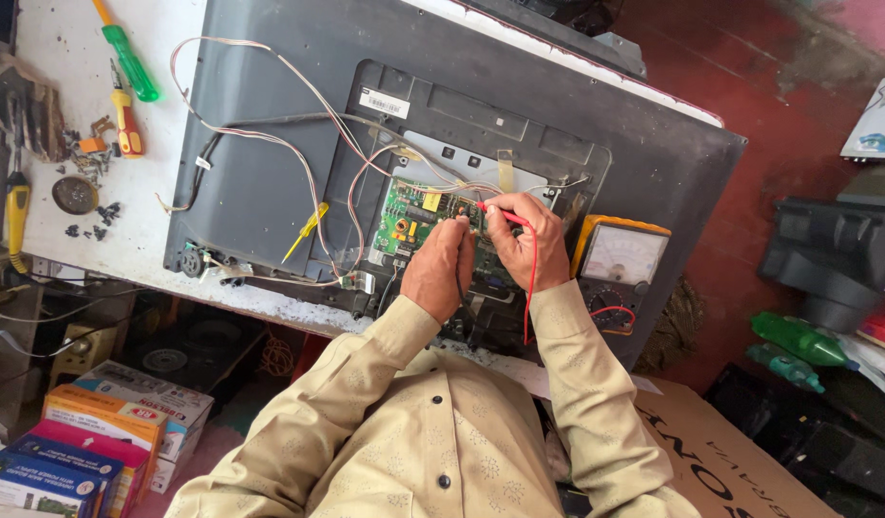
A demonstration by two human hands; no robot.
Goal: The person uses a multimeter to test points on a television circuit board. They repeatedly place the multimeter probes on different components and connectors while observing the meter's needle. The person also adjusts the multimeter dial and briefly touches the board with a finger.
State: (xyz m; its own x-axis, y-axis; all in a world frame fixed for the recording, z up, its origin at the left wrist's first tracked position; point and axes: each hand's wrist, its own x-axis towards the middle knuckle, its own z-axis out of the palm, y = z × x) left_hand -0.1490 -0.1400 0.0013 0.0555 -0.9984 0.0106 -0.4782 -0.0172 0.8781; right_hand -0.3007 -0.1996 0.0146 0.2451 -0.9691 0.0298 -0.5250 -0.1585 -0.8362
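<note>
A person in a tan shirt bends over a grey panel point(270, 182) lying back-up on a white bench point(59, 86), its long axis running from the bench's far-left area toward the right, where its corner overhangs the bench edge. The green board point(409, 216) sits in the open recess near the panel's near edge, directly ahead of both hands and touching range for each.

The right hand point(531, 240) is closed in a pinch on a red probe point(498, 212), whose tip points left onto the board's right part; its red lead point(532, 288) drops down past the wrist toward the near edge. The left hand point(440, 267) is curled, knuckles up, over the board's near-right part. It seems to grip a dark probe whose lead trails below it, but the fingers hide that, so what it holds cannot be told for sure. The two hands are just beside each other, the left slightly nearer the person, the right reaching a little farther in.

A yellow-cased meter point(620, 259) lies on the panel just right of the right hand. A small yellow screwdriver point(306, 230) rests on the panel left of the board, well apart from the hands. A green screwdriver point(128, 56) and loose screws point(89, 163) lie at the bench's far-left corner.
</note>
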